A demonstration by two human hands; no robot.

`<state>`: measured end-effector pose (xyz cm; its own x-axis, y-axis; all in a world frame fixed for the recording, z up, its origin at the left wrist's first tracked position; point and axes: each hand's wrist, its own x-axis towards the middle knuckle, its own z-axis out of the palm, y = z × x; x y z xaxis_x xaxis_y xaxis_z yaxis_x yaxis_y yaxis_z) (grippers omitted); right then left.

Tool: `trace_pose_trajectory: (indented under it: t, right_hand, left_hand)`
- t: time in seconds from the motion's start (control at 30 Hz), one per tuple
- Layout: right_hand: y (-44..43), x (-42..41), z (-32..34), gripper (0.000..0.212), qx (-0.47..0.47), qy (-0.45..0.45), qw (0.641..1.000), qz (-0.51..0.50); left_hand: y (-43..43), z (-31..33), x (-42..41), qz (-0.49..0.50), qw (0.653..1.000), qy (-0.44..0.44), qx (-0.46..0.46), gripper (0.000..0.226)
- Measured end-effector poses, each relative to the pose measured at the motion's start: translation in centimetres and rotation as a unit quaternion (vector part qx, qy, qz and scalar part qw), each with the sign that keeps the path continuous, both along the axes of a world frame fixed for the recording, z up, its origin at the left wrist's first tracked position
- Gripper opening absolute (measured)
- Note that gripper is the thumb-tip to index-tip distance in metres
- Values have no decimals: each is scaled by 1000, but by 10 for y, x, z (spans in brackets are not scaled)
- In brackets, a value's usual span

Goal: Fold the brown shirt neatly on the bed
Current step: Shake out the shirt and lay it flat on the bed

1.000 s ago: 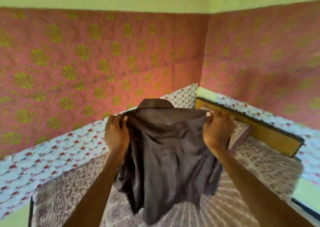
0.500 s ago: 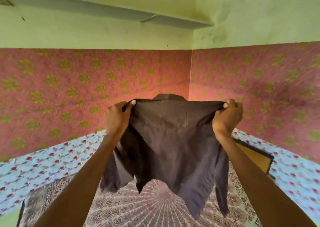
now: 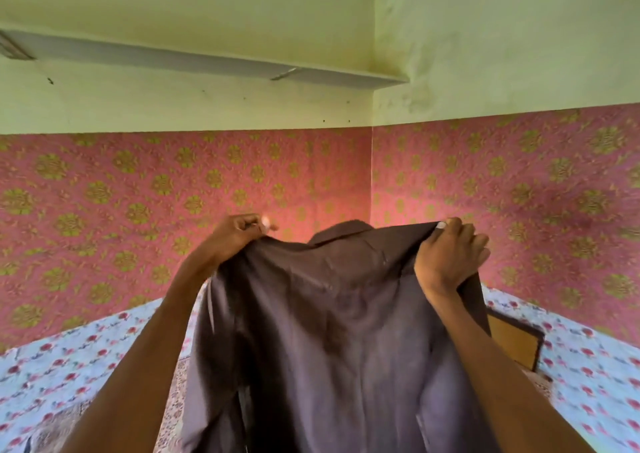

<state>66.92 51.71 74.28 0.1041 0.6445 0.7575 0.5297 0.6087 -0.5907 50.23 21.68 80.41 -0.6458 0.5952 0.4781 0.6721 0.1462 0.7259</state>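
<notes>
The brown shirt (image 3: 332, 331) hangs in the air in front of me, spread wide, its collar at the top and its body dropping out of the bottom of the view. My left hand (image 3: 239, 236) pinches the left shoulder. My right hand (image 3: 450, 255) grips the right shoulder, fingers curled over the cloth. The shirt hides most of the bed (image 3: 86, 355) below; only its flowered blue cover shows at both sides.
Pink wallpaper with gold flowers covers the two walls that meet in a corner ahead. A long shelf (image 3: 214, 61) runs high on the left wall. A wooden board (image 3: 512, 342) lies on the bed at the right, behind my right forearm.
Both hands have lifted the shirt higher and nearer to me, so it fills more of the view. My head has tilted up; more wall and the shelf show, less bed.
</notes>
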Motion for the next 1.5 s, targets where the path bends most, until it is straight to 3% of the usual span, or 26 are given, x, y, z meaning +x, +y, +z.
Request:
trace_pose_trajectory:
  t: [0.1,0.2,0.3,0.43,0.53,0.67,0.8,0.93,1.13,1.3,1.37,1.43,1.5]
  right_hand:
    - [10,-11,-35,16,-9,-110,994,16]
    - [22,-16,-60,15,-59,-252,965,44]
    - [35,-39,-95,16,-116,-364,920,81]
    - [44,-86,-159,17,-138,-351,922,87]
    - [51,-122,-212,11,-140,-341,925,93]
    - [62,-164,-287,10,-189,-378,899,110]
    - [75,-199,-348,19,-230,-360,894,134]
    - [82,-237,-398,21,-231,-340,899,153]
    - [108,-316,-507,21,-193,-348,904,157]
    - [139,-381,-625,22,-231,-388,878,158]
    - [151,-405,-662,24,-199,-418,873,157]
    - [169,-432,-690,17,-151,-413,886,149]
    - [183,-458,-704,18,-134,-349,915,152]
  left_hand:
    - [4,-41,-28,51,980,-1,-192,22]
    - [1,-78,-39,71,967,-32,-242,26]
    - [5,-125,-54,80,964,-92,-236,25]
    - [22,-209,-81,218,967,-108,-76,17]
    - [41,-266,-108,224,959,-169,-26,6]
    - [57,-337,-151,196,950,-231,-73,10]
    - [73,-401,-185,257,928,-256,-87,5]
    - [91,-454,-217,332,899,-275,-72,7]
    - [130,-558,-283,353,894,-248,-122,5]
    - [163,-671,-343,351,891,-252,-138,17]
    - [176,-712,-365,350,889,-259,-143,21]
    - [191,-738,-391,387,881,-235,-138,20]
    - [203,-749,-416,438,873,-192,-98,19]
